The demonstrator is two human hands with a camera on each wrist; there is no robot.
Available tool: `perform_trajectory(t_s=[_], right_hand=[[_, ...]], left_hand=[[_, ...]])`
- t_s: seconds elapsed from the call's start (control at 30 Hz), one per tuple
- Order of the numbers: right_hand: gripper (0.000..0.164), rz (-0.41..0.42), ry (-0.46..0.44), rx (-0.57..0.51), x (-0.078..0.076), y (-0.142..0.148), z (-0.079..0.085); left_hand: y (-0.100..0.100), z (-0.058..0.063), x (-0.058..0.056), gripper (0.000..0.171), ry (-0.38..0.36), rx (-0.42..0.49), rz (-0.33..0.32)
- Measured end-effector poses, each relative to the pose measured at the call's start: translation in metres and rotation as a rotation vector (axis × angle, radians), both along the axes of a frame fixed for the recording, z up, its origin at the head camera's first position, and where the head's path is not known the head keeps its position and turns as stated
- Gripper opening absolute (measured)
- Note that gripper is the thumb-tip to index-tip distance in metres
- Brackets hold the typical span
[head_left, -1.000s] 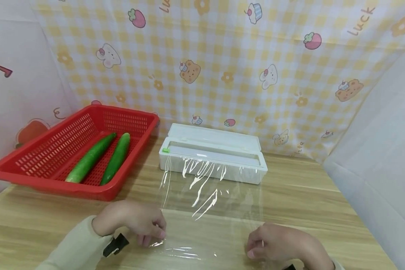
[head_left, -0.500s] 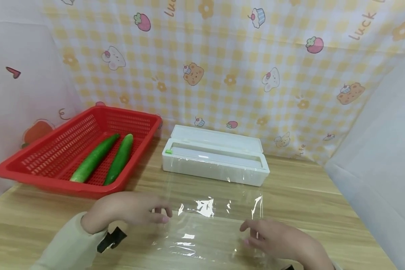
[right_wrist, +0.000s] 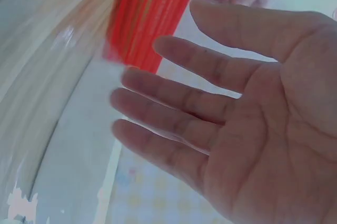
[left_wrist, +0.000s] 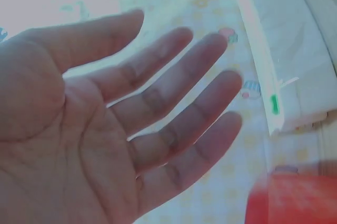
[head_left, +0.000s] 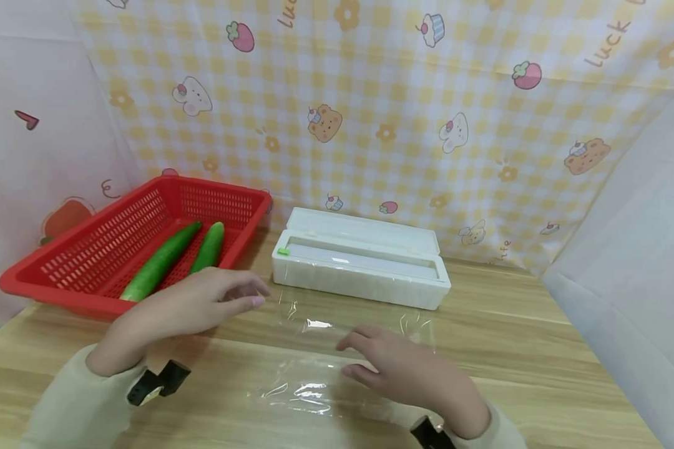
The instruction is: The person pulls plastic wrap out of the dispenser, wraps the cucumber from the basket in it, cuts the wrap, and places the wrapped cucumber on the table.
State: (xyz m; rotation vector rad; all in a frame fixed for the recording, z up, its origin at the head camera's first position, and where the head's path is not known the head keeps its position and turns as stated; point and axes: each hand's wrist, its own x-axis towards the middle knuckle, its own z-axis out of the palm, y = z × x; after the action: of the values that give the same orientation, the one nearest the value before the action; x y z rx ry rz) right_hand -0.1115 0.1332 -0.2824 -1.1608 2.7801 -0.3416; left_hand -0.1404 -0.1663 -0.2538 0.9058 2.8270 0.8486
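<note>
My left hand (head_left: 202,302) hovers at the front right corner of the red basket (head_left: 50,305), its fingers relaxed and nothing in them. Two cucumbers lie in that basket: a longer one (head_left: 160,262) and a shorter-looking one (head_left: 209,246), partly hidden behind the hand. My right hand (head_left: 395,368) is over the clear plastic wrap (head_left: 309,390), fingers spread and holding nothing. The film stretches on the table from the white wrap dispenser (head_left: 359,284) towards me. In the left wrist view the palm and all fingers show bare; the right palm is bare too.
The dispenser's lid (head_left: 365,227) stands raised at the back, and a green slider (head_left: 283,251) sits at its left end. A patterned cloth (head_left: 382,93) hangs behind the wooden table (head_left: 517,337). White cloth closes off both sides.
Both hands have let go of the film, which now lies lower on the table. My left hand has moved up and left to the basket; the right has shifted left over the film.
</note>
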Motion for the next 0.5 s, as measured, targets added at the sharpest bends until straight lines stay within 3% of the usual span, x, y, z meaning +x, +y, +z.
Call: perform_trajectory(t_s=[0.1, 0.23, 0.37, 0.5], right_hand=[[0.032, 0.039, 0.058, 0.014, -0.003, -0.026, 0.0], [0.041, 0.063, 0.032, 0.029, -0.003, -0.059, -0.001], [0.046, 0.116, 0.027, 0.008, -0.005, -0.09, -0.008], [0.052, 0.189, 0.169, -0.036, -0.009, -0.117, -0.02]], left_hand=[[-0.008, 0.002, -0.003, 0.024, 0.056, 0.026, 0.084], [-0.021, 0.002, -0.008, 0.024, 0.095, 0.03, 0.191], [-0.037, 0.0, -0.015, 0.031, 0.054, 0.026, 0.266], [-0.051, -0.006, -0.022, 0.038, -0.013, -0.002, 0.317]])
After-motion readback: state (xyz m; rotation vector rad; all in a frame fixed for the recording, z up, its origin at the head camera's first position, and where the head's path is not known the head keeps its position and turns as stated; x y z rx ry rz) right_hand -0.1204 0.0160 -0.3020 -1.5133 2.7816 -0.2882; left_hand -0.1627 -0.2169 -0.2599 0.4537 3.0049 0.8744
